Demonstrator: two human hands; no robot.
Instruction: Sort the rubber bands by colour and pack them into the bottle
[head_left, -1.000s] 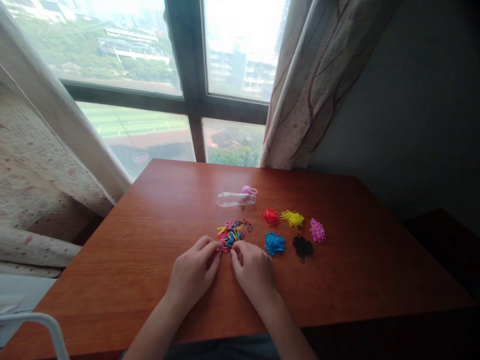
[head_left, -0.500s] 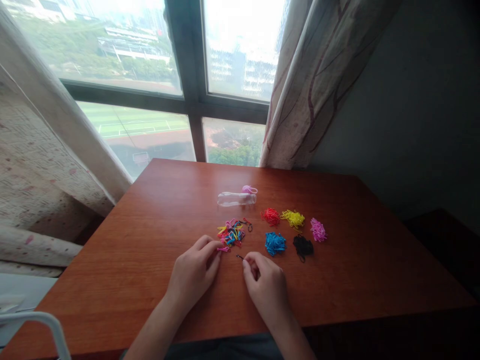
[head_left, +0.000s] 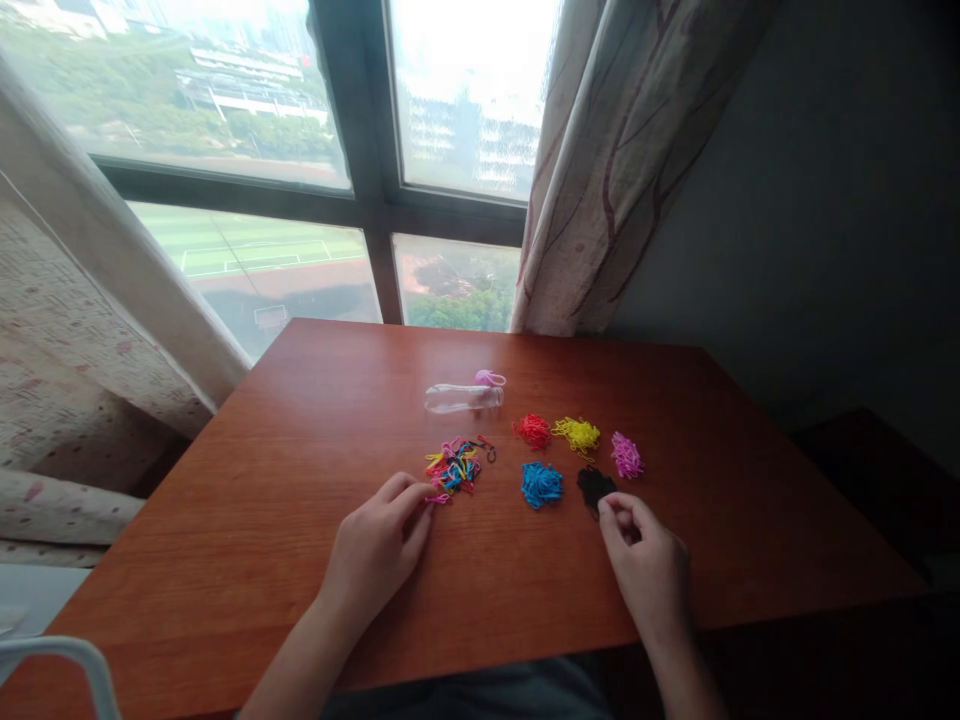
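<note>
no text, label, brand, number or sign can be read anywhere in this view.
</note>
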